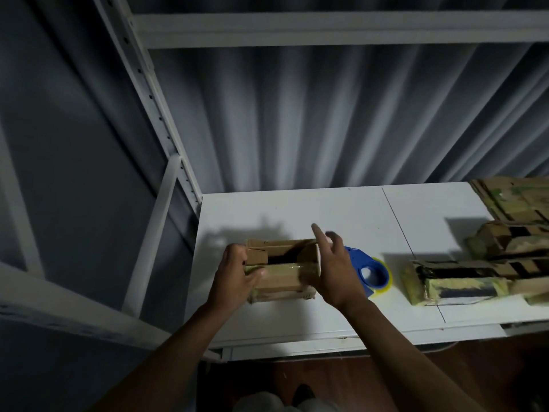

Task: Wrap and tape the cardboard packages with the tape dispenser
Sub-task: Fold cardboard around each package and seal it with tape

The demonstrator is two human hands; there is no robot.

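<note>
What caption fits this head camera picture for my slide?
Left hand grips a cardboard package on the white table; right hand open beside it, blue tape dispenser waiting.

one head-worn view; looks forward and down, close over the white table (341, 209); wide-angle

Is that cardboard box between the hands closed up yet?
Not yet: the cardboard box shows a dark gap between its top flaps.

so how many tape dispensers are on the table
1. The blue tape dispenser sits on the white table, just right of the right hand, partly hidden behind it. The cardboard pile might hide others.
</note>
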